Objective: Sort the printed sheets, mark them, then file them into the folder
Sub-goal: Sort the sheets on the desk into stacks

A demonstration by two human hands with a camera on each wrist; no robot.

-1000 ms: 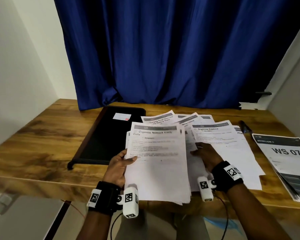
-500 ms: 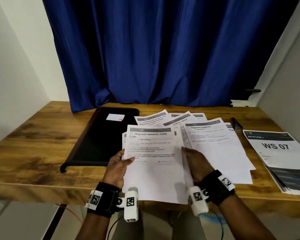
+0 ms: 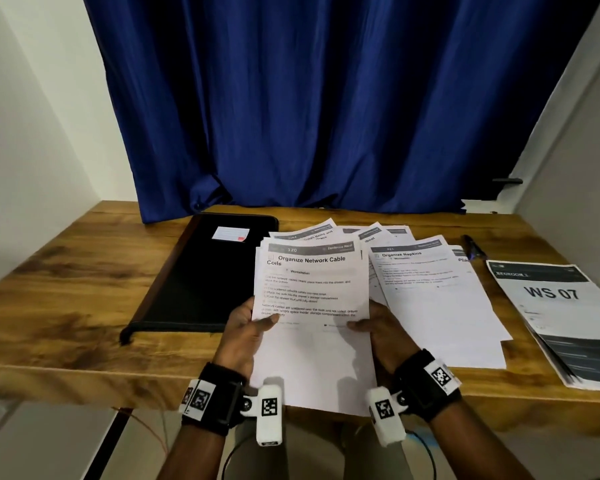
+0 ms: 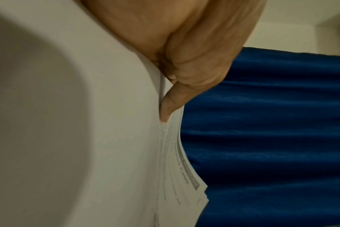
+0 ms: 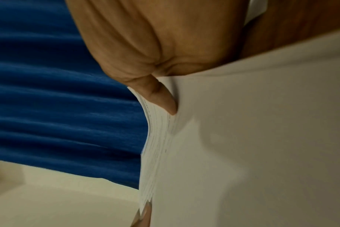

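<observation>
Both hands hold a stack of printed sheets (image 3: 312, 306) raised off the counter (image 3: 66, 299): the left hand (image 3: 245, 332) pinches its left edge, the right hand (image 3: 383, 329) its right, likely to square it. More sheets (image 3: 440, 306) lie fanned to the right, and the closed black folder (image 3: 201, 278) waits to the left.

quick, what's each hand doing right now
Left hand: grips the left edge of the sheet stack, thumb on top.
Right hand: grips the stack's right edge, thumb on top.
</observation>
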